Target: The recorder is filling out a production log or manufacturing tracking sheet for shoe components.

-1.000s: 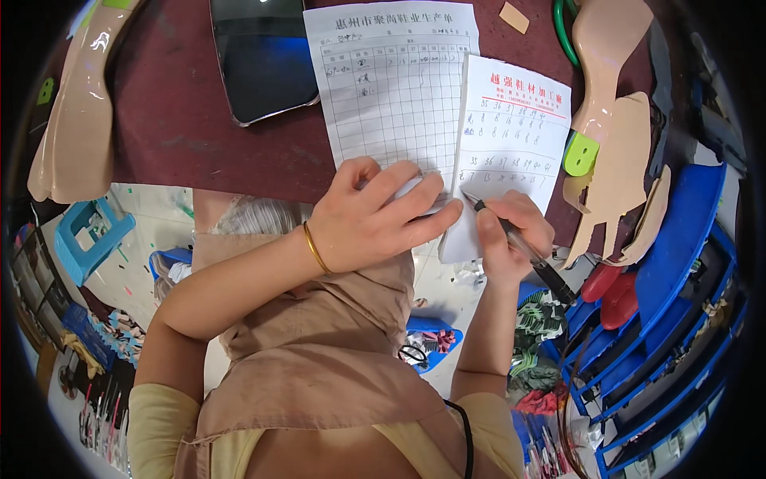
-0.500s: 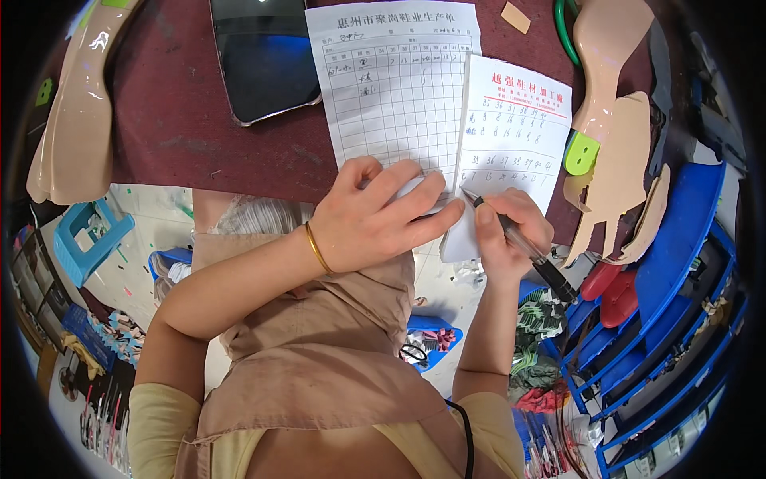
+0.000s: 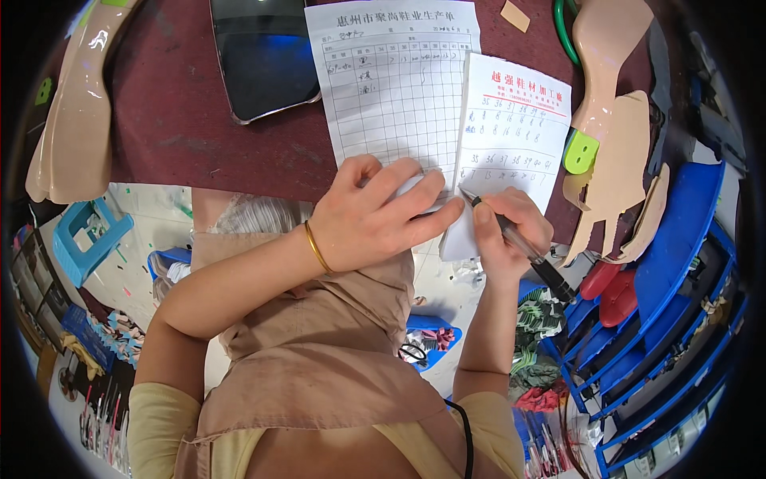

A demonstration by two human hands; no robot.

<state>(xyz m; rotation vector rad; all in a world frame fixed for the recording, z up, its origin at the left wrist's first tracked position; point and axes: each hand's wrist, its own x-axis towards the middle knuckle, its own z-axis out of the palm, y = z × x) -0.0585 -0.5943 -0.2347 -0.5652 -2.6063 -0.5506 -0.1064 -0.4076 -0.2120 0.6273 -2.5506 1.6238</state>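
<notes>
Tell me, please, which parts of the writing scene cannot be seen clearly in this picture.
Head view:
- Lower part of the small paper slip: covered by both hands.
- Bottom of the large grid sheet: under the left hand.
- Pen barrel middle: wrapped by the right hand.
- Dark tablet: top cut by the frame edge.

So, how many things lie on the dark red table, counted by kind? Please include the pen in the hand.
Paper forms: 2, a larger gridded sheet and a smaller slip with red print
Dark tablet: 1
Pen: 1, held in the right hand
Beige shoe-sole pieces: 3, one at left, two at right
Total: 7
</notes>
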